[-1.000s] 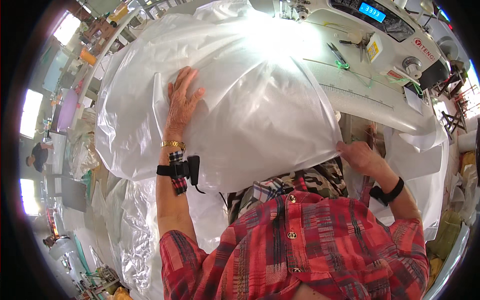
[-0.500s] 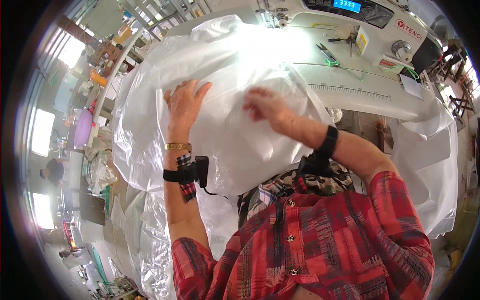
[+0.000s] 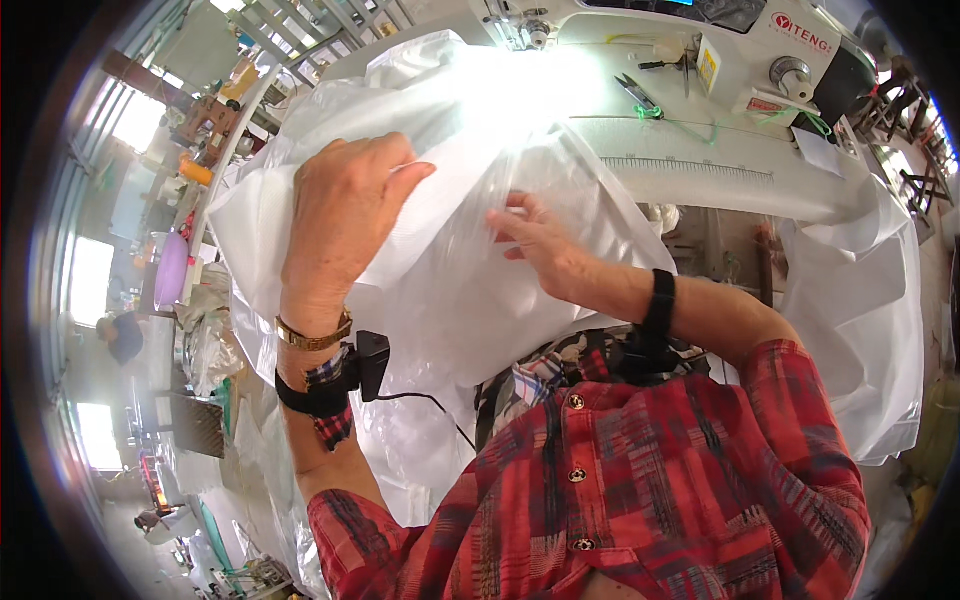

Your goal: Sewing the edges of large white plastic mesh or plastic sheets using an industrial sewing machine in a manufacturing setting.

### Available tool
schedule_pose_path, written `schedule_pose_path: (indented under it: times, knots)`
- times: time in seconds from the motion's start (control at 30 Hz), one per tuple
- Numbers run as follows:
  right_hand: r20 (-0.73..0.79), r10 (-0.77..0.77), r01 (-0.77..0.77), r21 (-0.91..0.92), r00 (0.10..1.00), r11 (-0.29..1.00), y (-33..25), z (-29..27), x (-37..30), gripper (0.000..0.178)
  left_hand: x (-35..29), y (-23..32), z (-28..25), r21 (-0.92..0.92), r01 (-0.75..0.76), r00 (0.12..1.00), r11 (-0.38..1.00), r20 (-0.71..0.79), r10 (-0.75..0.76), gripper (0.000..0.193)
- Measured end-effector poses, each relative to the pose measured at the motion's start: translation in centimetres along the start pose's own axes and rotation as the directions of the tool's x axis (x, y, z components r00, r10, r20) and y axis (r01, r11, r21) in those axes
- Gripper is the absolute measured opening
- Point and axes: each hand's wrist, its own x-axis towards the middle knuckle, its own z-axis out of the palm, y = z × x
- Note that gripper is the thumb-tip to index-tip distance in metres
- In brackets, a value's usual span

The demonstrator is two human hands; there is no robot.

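A large white plastic sheet [image 3: 410, 225] spreads before me, with a thinner translucent film layer [image 3: 455, 290] nearer my lap. My left hand [image 3: 345, 215] is closed on the white sheet, back of the hand up and thumb toward the right; its fingertips are mostly hidden. Sheet material hangs in a fold to the left of that hand. Over the film, my right hand [image 3: 540, 245] has bent fingers standing apart; whether they touch it, I cannot tell. Beyond both hands, the sheet reaches a brightly lit sewing machine head [image 3: 535, 35].
On the machine bed lie thread snips [image 3: 640, 97] with green thread, and a small screwdriver [image 3: 665, 65]. A ruler scale [image 3: 690, 168] runs along the bed's near side. More white sheeting [image 3: 850, 330] hangs at the right. A purple round object [image 3: 171, 270] stands at the left.
My left hand has gone from lying spread on the sheet to gripping it, raising a fold leftward. My right hand has shifted slightly nearer me, its fingers loosening.
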Motion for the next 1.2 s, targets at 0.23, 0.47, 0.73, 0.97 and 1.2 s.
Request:
schedule_pose_path:
  times: [0.23,0.47,0.73,0.97,1.2]
  knots:
    - [0.544,-0.101,0.122,-0.002,0.833,0.993,-0.9,-0.7,-6.0,0.013,-2.7,3.6,-1.1,0.094,0.013,0.990,0.995,0.139,-0.026,0.022]
    - [0.821,0.248,0.204,-0.398,0.514,0.895,-4.0,-2.5,-9.2,0.021,-6.8,3.7,3.3,-0.253,0.305,0.940,0.918,0.232,-0.249,0.016]
    - [0.477,0.011,-0.060,0.088,0.879,0.994,-0.1,-5.9,-7.3,0.006,-10.1,5.0,6.9,-0.307,0.280,0.919,0.910,-0.188,-0.347,0.036]
    - [0.415,-0.103,0.125,-0.028,0.904,0.992,-0.2,-6.0,-8.2,0.023,-13.9,10.3,8.9,-0.628,0.164,0.983,0.761,0.036,-0.181,0.028]
    - [0.355,-0.121,0.177,-0.128,0.927,0.976,-1.8,-6.1,-8.8,0.052,-23.5,2.8,10.4,-0.120,0.458,0.793,0.881,0.503,-0.344,0.043]
